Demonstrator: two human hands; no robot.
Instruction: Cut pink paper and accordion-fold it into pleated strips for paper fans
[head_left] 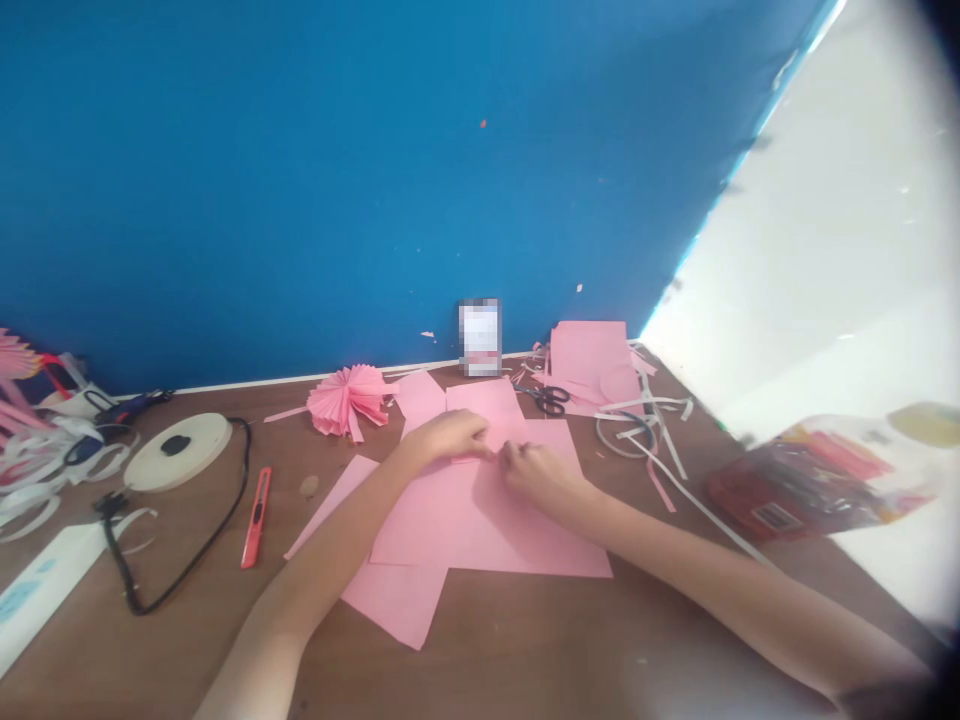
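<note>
Several sheets of pink paper (480, 530) lie overlapping on the brown table in front of me. Over their upper middle, my left hand (456, 435) is closed, its thumb and fingers pinching at the pink paper. Just to its right my right hand (536, 472) is also closed, with curled fingers gripping the paper near a sheet's edge. The two sets of fingertips almost meet, and the exact pinch points are partly hidden. Behind the hands a smaller pink piece (486, 396) rests on the pile. Black-handled scissors (551, 400) lie beyond my right hand.
A pleated pink paper rosette (349, 400) and a red box cutter (257, 518) lie left. Further left are a white disc (178, 452) with a black cable and a white power strip (49, 590). Paper strips (660, 440) and a plastic bag (810, 480) sit right; a phone-like device (480, 338) leans behind.
</note>
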